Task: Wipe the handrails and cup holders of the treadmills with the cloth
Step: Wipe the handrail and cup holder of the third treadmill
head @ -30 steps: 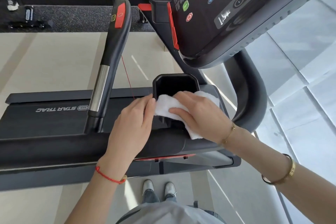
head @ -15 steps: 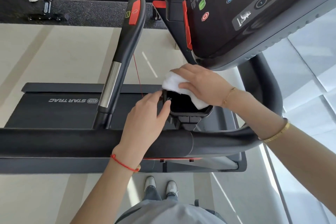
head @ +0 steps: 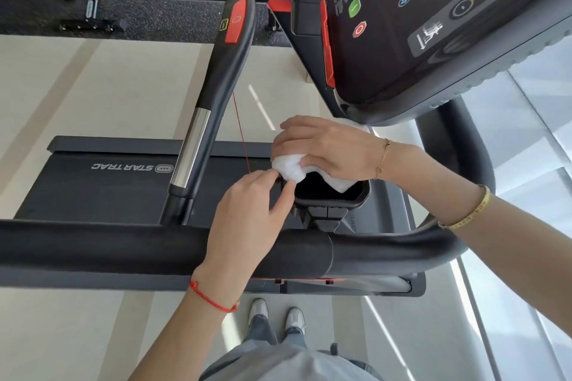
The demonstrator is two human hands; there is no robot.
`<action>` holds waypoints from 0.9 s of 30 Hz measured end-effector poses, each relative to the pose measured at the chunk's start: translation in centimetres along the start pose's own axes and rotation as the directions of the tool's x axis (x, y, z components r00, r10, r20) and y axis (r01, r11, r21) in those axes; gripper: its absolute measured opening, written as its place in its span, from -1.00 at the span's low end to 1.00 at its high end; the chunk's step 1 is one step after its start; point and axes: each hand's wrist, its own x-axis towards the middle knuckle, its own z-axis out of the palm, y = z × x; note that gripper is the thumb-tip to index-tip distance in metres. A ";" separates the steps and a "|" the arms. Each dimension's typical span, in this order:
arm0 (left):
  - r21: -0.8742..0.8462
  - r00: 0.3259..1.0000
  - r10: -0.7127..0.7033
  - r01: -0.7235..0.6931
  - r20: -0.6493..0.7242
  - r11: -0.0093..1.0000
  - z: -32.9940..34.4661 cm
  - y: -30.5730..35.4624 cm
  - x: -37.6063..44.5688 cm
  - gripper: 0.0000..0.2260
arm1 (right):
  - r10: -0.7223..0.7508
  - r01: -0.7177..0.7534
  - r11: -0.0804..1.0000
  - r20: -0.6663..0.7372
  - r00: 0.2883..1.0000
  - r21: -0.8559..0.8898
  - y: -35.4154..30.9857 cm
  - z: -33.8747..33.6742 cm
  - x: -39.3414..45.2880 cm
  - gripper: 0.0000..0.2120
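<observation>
Gym floor below, right hand [head: 334, 148] bunches the soft, floppy cloth [head: 291, 168] on the stiff cup holder [head: 332, 199] rim, left hand [head: 247, 213] loosely steadying its edge.

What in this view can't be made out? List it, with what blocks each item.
- Far rim of the near cup holder, head view: covered by the cloth and right hand.
- Cup holder's floor: too dark.
- Console: cut off by the top and right edges.
- Left hand fingertips at the holder's edge: whether they grip it is unclear.
</observation>
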 end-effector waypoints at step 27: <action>-0.056 0.998 0.032 -0.028 0.057 0.998 -0.1 0.2 0.5 -0.55 | 0.902 -0.773 0.363 0.011 0.432 0.520 -4.5 0.4 -5.1 -0.51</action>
